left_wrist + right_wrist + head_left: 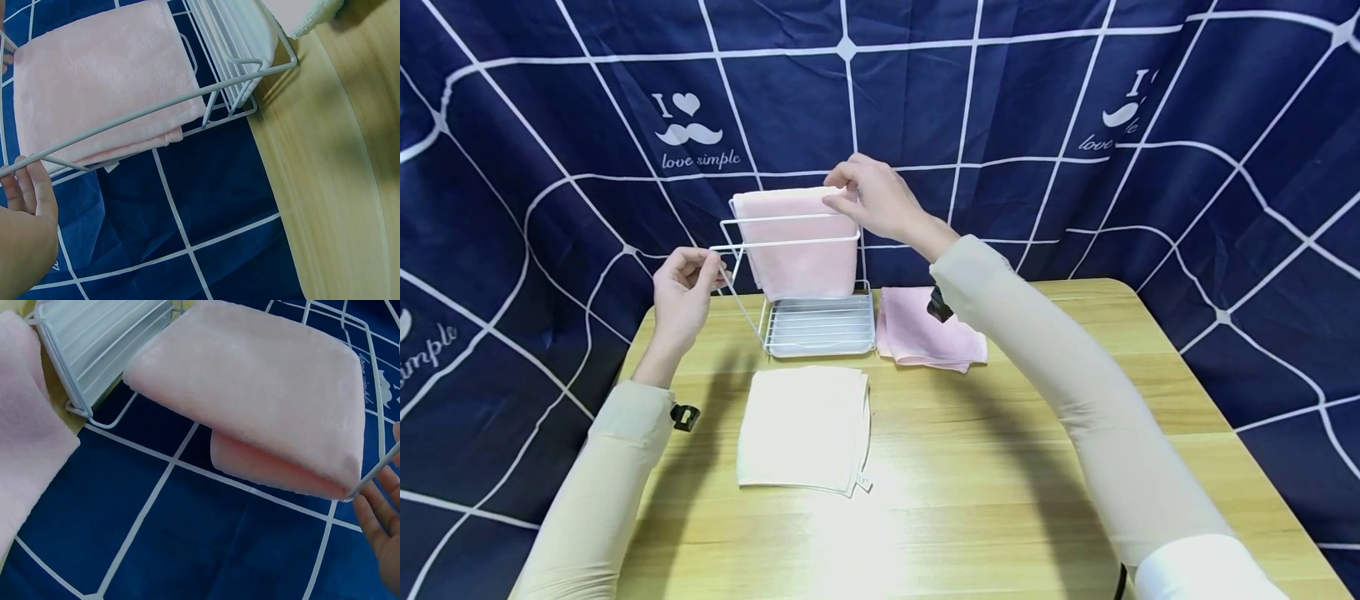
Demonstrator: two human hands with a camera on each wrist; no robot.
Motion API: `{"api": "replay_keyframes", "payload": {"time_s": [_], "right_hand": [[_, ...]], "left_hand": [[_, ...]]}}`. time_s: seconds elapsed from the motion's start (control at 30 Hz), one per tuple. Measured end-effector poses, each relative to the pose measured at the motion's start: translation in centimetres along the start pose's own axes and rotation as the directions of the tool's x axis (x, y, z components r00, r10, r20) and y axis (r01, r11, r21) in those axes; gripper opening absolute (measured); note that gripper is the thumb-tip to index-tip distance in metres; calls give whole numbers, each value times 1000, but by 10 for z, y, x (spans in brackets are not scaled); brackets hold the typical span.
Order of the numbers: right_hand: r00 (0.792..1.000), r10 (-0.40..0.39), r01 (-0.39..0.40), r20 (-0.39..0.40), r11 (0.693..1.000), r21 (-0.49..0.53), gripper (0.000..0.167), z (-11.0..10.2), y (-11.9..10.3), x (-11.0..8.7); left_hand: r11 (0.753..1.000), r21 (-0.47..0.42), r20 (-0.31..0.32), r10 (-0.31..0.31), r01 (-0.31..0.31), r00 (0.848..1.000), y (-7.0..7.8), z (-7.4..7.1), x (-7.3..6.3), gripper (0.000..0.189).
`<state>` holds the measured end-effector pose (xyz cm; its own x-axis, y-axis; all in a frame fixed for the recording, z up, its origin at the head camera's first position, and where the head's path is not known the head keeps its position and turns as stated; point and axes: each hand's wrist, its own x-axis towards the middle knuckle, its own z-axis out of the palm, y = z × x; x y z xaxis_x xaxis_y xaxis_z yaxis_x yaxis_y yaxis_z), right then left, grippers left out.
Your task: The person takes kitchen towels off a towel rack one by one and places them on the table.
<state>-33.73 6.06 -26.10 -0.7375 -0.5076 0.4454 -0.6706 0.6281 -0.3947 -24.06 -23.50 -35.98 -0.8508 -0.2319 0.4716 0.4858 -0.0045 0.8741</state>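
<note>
A folded pink towel hangs over the upper rails of a white wire rack. At the rack's upper left corner, my left hand grips the wire, with fingers curled round it in the left wrist view. My right hand is at the towel's top right corner, thumb and forefinger apart. In the right wrist view its fingers lie fairly straight against the rail end beside the towel. The thumb's contact is hidden there.
Below the rails is a pale slatted tray. A second pink towel lies to its right on the wooden table. A folded white towel lies in front. A navy curtain with white lines hangs behind.
</note>
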Motion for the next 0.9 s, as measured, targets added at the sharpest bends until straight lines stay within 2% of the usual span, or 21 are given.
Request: {"api": "replay_keyframes", "payload": {"time_s": [0.23,0.53,0.9], "right_hand": [[998,-8,13,60,996,-85,35,3,-4,12],[986,18,9,163,986,-164,36,7,-8,24],[978,58,-12,199,974,-226,36,14,-9,34]], "left_hand": [[1000,4,1,2,-2,1000,-1,0,0,22],[1000,-1,5,-5,5,1000,-1,2,0,24],[1000,7,-2,-2,2,1000,-1,2,0,25]]}}
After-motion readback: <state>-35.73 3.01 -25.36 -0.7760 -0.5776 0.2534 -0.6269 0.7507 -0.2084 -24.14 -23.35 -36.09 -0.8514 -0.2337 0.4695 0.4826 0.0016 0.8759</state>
